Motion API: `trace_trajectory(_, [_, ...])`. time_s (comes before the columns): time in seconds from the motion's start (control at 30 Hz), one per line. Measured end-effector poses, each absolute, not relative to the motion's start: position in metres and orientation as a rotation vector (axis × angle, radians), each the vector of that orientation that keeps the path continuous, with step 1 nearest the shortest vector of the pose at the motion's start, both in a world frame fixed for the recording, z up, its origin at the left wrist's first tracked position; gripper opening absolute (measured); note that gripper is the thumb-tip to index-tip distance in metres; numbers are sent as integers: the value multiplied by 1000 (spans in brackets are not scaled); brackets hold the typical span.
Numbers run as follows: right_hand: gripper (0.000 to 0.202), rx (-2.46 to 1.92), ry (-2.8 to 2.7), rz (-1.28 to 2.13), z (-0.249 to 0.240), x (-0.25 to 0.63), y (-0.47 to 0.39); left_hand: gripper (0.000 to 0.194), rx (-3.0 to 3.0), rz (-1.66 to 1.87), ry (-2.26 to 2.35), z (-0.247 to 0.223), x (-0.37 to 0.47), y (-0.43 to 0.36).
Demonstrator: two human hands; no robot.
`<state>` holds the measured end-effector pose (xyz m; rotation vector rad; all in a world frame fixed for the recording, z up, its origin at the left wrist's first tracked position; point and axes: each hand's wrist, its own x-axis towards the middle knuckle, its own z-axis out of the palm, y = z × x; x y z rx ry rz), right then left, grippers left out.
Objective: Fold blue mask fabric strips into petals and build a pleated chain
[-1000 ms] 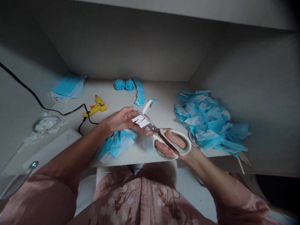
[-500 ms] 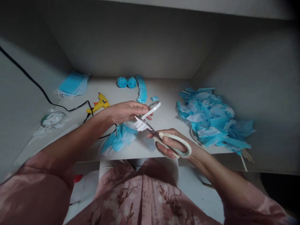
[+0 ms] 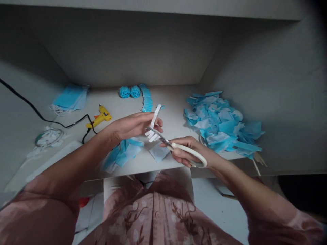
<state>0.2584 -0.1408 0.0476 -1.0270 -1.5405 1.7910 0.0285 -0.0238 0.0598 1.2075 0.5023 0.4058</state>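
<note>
My left hand (image 3: 134,126) grips a narrow roll of white tape (image 3: 155,117), which now shows mostly its edge. My right hand (image 3: 189,142) is closed around the cream handles of a pair of scissors (image 3: 192,153). The metal blades point left and reach the tape just below the roll. Several short white tape strips (image 3: 152,136) fan out at the blades; what they stick to is hard to make out. Beneath the hands, a pale square piece of mask fabric (image 3: 158,151) lies near the table's front edge, beside crumpled blue pieces (image 3: 125,153).
A large heap of blue and white cut pieces (image 3: 222,126) covers the right side. Two blue rosettes (image 3: 129,92) and a pleated blue strip (image 3: 146,98) lie at the back. Leftward are a yellow glue gun (image 3: 100,116) with black cord, stacked masks (image 3: 70,97) and a dish of white scraps (image 3: 49,137).
My left hand has turned the tape roll from a slanted position to nearly upright. The scissors have shifted slightly and their handles have drawn together. The view has swung a little to the right.
</note>
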Motion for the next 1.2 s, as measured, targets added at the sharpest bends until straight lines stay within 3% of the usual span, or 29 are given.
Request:
trace_trajectory(0.23, [54, -1171, -1598, 1718, 64, 262, -144, 35, 1332, 605, 752, 62, 29, -36])
trace_trajectory(0.43, [29, -1023, -1956, 1749, 55, 243, -170, 30, 1439, 856, 818, 68, 36, -20])
trace_trajectory(0.7, [70, -1222, -1227, 1460, 46, 304, -218, 26, 2171, 787, 936, 59, 77, 1])
trace_trajectory(0.87, [63, -1159, -777, 1461, 41, 318, -223, 22, 2734, 567, 732, 18, 126, 20])
trace_trajectory(1.0, [66, -940, -659, 1498, 46, 313, -208, 9, 2779, 452, 643, -2, 132, 35])
trace_trajectory(1.1, [45, -934, -633, 1467, 48, 306, -191, 35, 2580, 519, 657, 13, 109, 31])
trace_trajectory(1.2, [39, -933, -642, 1516, 48, 291, -169, 40, 2343, 557, 726, 41, 79, 3])
